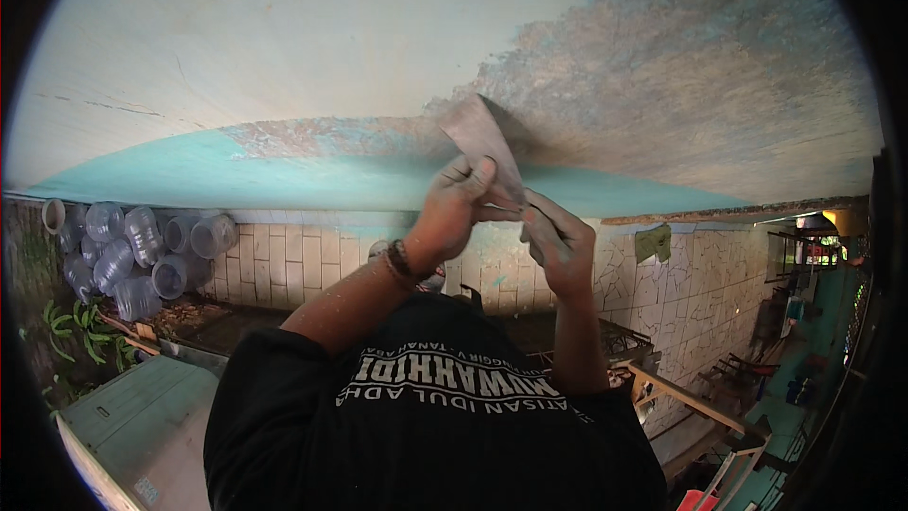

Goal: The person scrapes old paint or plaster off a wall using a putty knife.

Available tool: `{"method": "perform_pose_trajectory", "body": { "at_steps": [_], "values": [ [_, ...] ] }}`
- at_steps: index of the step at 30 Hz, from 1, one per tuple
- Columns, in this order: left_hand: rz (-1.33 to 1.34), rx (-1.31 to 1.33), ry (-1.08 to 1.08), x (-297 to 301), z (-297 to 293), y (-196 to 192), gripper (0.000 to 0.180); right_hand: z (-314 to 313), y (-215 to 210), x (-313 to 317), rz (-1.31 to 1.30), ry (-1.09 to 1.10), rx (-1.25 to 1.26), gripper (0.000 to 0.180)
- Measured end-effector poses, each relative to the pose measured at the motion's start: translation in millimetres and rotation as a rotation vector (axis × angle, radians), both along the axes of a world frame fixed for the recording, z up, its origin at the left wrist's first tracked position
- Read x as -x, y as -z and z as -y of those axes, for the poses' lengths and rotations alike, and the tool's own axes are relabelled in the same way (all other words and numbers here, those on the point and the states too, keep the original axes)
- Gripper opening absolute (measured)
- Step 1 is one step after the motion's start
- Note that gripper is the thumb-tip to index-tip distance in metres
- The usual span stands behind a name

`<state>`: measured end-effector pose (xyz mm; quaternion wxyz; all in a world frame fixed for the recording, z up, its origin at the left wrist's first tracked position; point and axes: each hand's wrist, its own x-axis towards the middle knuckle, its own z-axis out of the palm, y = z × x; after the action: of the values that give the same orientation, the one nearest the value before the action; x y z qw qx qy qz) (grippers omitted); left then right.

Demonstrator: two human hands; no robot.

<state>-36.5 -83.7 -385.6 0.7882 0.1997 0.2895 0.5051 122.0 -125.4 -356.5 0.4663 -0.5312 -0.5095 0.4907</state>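
Both hands meet on a folded sheet of sandpaper (482,137) against a turquoise wall — left hand (454,208) pinching its lower edge, right hand (558,241) closed beside it — seemingly refolding mid-sanding; next it likely needs pressing flat onto unsanded paint.

Painted surface (284,38): pale cream, turquoise band along lower edge, scraped grey-brown patch toward right. Folded sheet of sandpaper (482,137) tip-up against patch's left edge.

Outdoor yard — tiled wall (284,265) (piled water jugs (132,255)).
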Motion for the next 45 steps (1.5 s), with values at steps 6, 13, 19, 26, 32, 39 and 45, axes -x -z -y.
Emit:
{"method": "perform_pose_trajectory", "body": {
  "at_steps": [6, 13, 19, 26, 32, 39, 45],
  "values": [
    [0.085, -0.137, -0.07, 1.6, -8.1, -9.7, 0.021, -3.8, -19.3, 7.5, 0.039, 0.044, 0.01, 0.029],
    [0.053, -0.267, -0.039, -1.2, -24.6, -22.7, 0.021, -14.8, -38.7, 5.1, -0.017, 0.048, -0.05, 0.029],
    [0.033, -0.148, -0.044, -21.6, -13.1, -38.0, 0.019, -3.0, -51.3, -14.0, 0.028, 0.044, 0.002, 0.029],
    [0.114, -0.169, -0.009, -16.8, -10.8, -46.0, 0.019, 2.6, -61.0, -10.5, 0.113, 0.046, -0.095, 0.029],
    [0.113, -0.226, -0.025, -6.6, -18.4, -46.8, 0.022, -5.5, -65.5, -2.5, 0.128, 0.044, -0.047, 0.029],
    [0.1, -0.195, -0.002, -9.5, -14.9, -40.0, 0.019, -0.3, -65.6, -3.4, 0.128, 0.066, -0.016, 0.029],
    [0.111, -0.138, 0.078, -15.9, -14.5, -40.0, 0.021, 0.5, -62.5, -12.4, 0.132, 0.085, -0.032, 0.028]
  ]
}}
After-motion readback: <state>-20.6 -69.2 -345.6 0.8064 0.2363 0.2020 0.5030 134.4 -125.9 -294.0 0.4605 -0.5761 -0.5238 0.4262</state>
